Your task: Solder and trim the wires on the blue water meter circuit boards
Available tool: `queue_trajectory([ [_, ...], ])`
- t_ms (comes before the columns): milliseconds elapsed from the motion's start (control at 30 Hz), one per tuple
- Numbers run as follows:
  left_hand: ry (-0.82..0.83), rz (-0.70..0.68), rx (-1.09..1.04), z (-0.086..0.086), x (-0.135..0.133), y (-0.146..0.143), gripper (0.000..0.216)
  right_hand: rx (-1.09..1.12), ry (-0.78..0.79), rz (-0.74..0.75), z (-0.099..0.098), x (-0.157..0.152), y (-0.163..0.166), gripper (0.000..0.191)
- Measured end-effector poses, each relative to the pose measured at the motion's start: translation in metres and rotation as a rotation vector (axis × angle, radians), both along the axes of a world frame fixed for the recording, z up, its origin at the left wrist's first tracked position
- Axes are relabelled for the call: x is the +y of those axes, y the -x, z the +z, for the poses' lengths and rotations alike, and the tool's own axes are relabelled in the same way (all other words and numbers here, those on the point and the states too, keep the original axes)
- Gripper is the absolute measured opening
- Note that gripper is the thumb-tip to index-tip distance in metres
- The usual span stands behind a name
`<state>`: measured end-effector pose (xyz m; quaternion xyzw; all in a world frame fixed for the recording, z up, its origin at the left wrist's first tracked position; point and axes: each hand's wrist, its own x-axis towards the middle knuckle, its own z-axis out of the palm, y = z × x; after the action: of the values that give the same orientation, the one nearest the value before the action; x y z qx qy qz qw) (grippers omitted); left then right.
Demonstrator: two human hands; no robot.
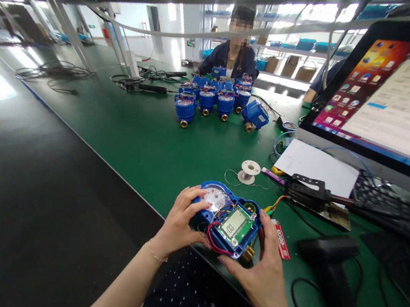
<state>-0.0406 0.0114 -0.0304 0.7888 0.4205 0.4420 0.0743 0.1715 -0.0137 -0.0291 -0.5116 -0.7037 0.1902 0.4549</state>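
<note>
Your left hand (177, 222) and right hand (262, 269) clamped one open blue meter (227, 221) at the table (132, 135) edge; a spool (248, 172), paper (316, 165), keyboard (390, 202) and scanner (333, 255) lay near, the monitor (401, 98) was cut off, and roughly ten meters (218, 97), overlapping, stood before a person (232, 55)

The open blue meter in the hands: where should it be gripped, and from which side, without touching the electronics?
Grip the blue meter by its outer blue housing edges, coming in from both ends, as the left hand and right hand do now. Its top faces up, open, with the green circuit board, loose red wires and dial exposed, so gripping from above looks risky.
</note>
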Motion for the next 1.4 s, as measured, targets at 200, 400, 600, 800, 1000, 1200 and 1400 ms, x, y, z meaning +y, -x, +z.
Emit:
queue_trajectory([
  [200,-0.057,0.04,0.032,-0.002,0.002,-0.001,0.051,-0.025,0.0,0.011,0.004,-0.002,-0.001,0.09],
  [400,-0.07,0.066,0.191,0.004,0.011,0.011,0.054,-0.057,0.013,-0.052,0.0,-0.013,-0.01,0.085],
  [600,-0.105,-0.022,0.307,0.004,0.017,0.015,0.057,-0.111,-0.042,-0.207,-0.022,-0.033,-0.055,0.072],
  [800,-0.139,-0.056,0.151,-0.005,0.022,0.013,0.047,-0.112,0.029,-0.349,-0.036,-0.052,-0.089,0.064],
  [1000,-0.161,-0.112,0.131,-0.009,0.029,0.016,0.047,-0.198,-0.064,-0.373,-0.032,-0.062,-0.088,0.054],
  [1200,-0.14,-0.126,0.11,-0.012,0.026,0.018,0.053,-0.289,-0.068,-0.247,-0.047,-0.063,-0.09,0.04],
  [1400,-0.099,-0.084,0.074,-0.018,0.026,0.017,0.052,-0.408,-0.001,-0.217,-0.052,-0.061,-0.086,0.033],
])
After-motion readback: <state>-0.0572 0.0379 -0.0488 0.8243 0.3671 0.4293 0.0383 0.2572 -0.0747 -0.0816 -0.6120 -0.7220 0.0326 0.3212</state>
